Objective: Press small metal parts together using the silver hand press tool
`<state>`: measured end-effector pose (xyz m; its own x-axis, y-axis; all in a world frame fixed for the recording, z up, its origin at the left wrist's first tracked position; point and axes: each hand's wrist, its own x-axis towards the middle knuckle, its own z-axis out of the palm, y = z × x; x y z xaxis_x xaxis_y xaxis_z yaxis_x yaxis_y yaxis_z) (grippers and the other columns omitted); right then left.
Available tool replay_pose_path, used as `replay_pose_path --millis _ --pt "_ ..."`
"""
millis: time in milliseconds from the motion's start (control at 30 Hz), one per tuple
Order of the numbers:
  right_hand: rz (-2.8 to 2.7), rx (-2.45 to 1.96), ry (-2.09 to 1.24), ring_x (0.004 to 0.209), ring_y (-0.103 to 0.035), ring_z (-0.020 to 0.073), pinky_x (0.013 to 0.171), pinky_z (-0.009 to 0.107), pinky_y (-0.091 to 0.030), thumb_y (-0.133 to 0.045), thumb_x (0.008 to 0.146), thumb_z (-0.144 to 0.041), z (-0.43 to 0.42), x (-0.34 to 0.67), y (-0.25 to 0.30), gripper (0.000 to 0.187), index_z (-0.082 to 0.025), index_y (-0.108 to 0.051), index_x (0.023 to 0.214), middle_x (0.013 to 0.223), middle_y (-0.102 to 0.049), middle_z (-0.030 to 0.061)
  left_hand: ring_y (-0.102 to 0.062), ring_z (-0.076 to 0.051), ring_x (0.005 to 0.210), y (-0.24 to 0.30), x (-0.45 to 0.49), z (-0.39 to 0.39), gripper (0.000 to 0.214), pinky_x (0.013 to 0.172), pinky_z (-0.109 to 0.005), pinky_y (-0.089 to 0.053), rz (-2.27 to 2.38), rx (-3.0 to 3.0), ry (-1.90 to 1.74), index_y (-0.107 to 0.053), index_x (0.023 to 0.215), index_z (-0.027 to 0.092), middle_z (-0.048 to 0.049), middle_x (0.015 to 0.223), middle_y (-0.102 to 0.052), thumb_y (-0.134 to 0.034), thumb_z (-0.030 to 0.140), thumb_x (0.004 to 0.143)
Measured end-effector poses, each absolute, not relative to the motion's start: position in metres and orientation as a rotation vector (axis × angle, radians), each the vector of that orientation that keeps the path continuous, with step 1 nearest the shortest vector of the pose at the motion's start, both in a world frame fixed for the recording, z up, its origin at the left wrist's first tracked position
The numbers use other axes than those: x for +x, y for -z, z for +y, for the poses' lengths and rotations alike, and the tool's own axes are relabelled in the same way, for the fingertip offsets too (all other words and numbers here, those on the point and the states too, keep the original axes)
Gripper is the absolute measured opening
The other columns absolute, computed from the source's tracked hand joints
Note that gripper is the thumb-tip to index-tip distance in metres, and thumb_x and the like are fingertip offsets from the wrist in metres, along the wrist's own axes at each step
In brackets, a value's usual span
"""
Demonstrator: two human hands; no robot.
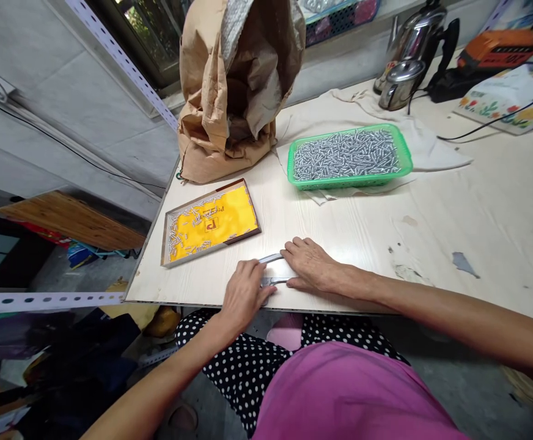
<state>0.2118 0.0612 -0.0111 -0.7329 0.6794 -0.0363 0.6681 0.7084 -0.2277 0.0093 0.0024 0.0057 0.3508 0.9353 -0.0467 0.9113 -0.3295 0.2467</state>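
At the table's near edge, my left hand [243, 290] is closed on one end of a slim grey metal piece [272, 258]. My right hand [310, 264] grips its other end, fingers curled over it. Two roughly parallel bars of the metal show between the hands; the fingers cover the ends, so its exact kind is unclear. Beyond my left hand lies a shallow tray [211, 249] with a yellow lining and small silver metal pins scattered mostly along its left side. Farther back, a green plastic basket [349, 183] is filled with many similar silver pins.
A large open brown paper bag [206, 116] stands at the back left. A cloth [436, 153] lies under the basket. At the back right are a steel kettle [415, 36], a metal cup [401, 85], an orange-black device [500, 52] and a floral tissue pack [505, 107].
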Motion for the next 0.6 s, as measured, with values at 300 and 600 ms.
replay_pose_path --millis 300,600 --pt "-2.785 -1.154 -0.505 0.097 -0.052 0.0268 0.083 0.038 -0.043 -0.075 0.076 -0.035 0.053 0.231 0.008 0.042 -0.009 -0.061 0.106 0.106 -0.061 0.0158 -0.048 -0.03 0.116 0.008 0.018 0.038 0.066 0.099 -0.046 -0.045 1.257 2.58 0.039 -0.039 0.137 0.013 -0.016 0.132 -0.052 -0.068 0.038 0.084" --pt "-2.745 -1.283 -0.454 0.089 -0.054 0.0245 0.076 0.034 -0.041 -0.064 0.087 -0.025 0.057 0.224 0.017 0.016 -0.01 -0.065 0.093 0.095 -0.062 0.0143 -0.051 -0.024 0.098 0.011 0.032 0.053 0.032 0.086 -0.038 -0.046 1.26 2.501 0.02 -0.058 0.112 0.015 -0.0085 0.104 -0.061 -0.059 0.039 0.091"
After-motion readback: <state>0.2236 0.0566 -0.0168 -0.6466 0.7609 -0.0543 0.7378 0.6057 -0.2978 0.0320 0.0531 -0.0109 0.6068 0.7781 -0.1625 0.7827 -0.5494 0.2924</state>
